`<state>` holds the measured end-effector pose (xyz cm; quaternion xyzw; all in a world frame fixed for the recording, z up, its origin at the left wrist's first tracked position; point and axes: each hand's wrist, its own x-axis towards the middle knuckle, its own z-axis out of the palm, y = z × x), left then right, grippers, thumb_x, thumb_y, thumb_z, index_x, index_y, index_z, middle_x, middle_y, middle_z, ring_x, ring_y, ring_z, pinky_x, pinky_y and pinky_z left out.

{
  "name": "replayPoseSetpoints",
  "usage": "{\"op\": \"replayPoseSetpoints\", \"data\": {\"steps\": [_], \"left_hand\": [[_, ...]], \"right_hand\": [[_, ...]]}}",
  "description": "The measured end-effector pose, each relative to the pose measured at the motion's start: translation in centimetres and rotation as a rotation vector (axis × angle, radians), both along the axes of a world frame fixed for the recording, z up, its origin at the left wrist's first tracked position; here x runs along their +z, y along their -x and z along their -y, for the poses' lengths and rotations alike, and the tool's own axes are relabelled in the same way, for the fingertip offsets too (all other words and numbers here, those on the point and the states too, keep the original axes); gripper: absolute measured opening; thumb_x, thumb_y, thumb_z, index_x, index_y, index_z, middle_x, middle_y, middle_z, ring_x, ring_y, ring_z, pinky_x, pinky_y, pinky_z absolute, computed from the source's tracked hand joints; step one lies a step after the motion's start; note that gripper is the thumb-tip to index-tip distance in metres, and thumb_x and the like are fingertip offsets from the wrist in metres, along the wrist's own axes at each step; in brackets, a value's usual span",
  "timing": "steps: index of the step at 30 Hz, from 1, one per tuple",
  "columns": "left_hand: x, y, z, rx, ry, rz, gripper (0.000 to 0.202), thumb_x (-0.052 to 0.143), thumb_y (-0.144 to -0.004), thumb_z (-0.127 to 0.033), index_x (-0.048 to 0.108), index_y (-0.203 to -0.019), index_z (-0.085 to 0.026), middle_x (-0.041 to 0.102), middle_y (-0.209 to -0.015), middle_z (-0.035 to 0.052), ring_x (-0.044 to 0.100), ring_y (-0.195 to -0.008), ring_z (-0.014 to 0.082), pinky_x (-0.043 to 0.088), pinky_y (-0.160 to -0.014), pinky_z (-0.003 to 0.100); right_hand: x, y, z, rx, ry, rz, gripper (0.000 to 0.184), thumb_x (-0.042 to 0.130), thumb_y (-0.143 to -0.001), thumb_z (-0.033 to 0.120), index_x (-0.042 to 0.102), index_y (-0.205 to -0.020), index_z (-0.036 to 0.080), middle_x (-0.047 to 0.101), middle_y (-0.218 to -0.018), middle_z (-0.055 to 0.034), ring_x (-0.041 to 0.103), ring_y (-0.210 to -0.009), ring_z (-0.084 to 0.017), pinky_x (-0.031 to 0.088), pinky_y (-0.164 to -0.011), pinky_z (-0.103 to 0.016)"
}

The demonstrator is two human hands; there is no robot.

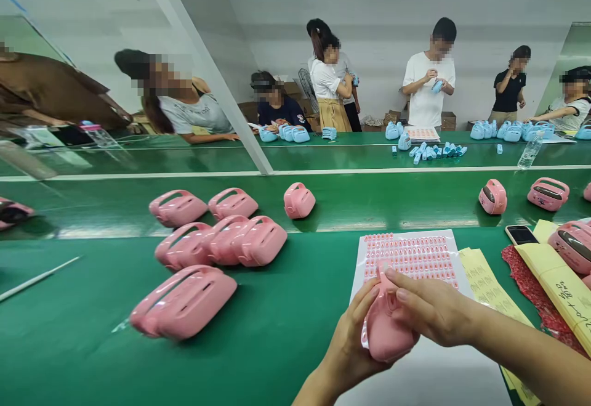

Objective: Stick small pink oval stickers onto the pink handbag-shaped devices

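Note:
My left hand (351,343) cups a pink plastic case (385,332) from below and the left, fingers wrapped round it. From the right, my right hand (431,310) reaches over the case, its fingertips pressed on the top edge. Just beyond the hands a white sheet of small pink stickers (406,257) lies flat on the green table (277,326). Whether a sticker sits under the right fingertips is hidden.
Several pink cases (217,239) lie in a loose group at left, the nearest (184,301) in front. More pink cases (299,200) ride the belt behind. Yellow paper strips (482,280), a phone (521,234) and red cloth lie right. People work with blue cases across the line.

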<state>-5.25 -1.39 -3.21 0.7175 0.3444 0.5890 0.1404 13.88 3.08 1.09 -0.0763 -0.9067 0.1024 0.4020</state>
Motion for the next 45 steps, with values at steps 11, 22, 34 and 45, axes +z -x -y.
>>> {"op": "replayPoseSetpoints", "data": {"steps": [11,22,34,45], "left_hand": [[0.0,-0.2,0.2,-0.063,0.126,0.018,0.078,0.084,-0.033,-0.016,0.066,-0.106,-0.035,0.057,-0.119,0.0147,0.056,-0.104,0.0377,0.048,-0.079,0.048],[0.6,-1.1,0.7,-0.185,0.211,-0.018,0.1,0.08,-0.041,-0.017,0.041,-0.131,-0.036,0.048,-0.129,0.0158,0.046,-0.118,0.0404,0.039,-0.091,0.057],[-2.0,-1.3,-0.6,-0.084,0.1,-0.011,0.067,0.075,-0.064,-0.022,0.051,-0.123,-0.041,0.033,-0.146,0.0099,0.036,-0.127,0.0381,0.038,-0.094,0.055],[-10.0,-0.4,-0.1,-0.021,0.377,-0.38,0.083,0.078,-0.058,-0.037,0.039,-0.132,-0.04,0.056,-0.128,0.0096,0.051,-0.114,0.0396,0.041,-0.093,0.054]], "right_hand": [[0.1,0.6,-3.5,0.039,0.764,-0.088,0.067,0.05,-0.085,0.018,0.013,-0.14,0.03,0.027,-0.146,-0.0152,0.053,-0.116,-0.021,0.041,-0.097,-0.047],[-3.9,2.5,-5.3,-0.028,1.314,-0.146,0.076,0.063,-0.068,0.011,0.03,-0.134,0.029,0.059,-0.11,-0.0059,0.061,-0.091,-0.015,0.047,-0.077,-0.031],[-6.3,2.2,-7.2,-0.232,1.372,-0.36,0.067,0.065,-0.066,0.021,0.039,-0.127,0.026,0.055,-0.083,0.0014,0.059,-0.07,-0.015,0.047,-0.064,-0.028],[-1.6,-3.1,-21.3,-1.036,0.835,-0.309,0.075,0.045,-0.066,0.001,0.028,-0.137,0.02,0.049,-0.108,-0.0105,0.058,-0.092,-0.022,0.048,-0.069,-0.03]]}}
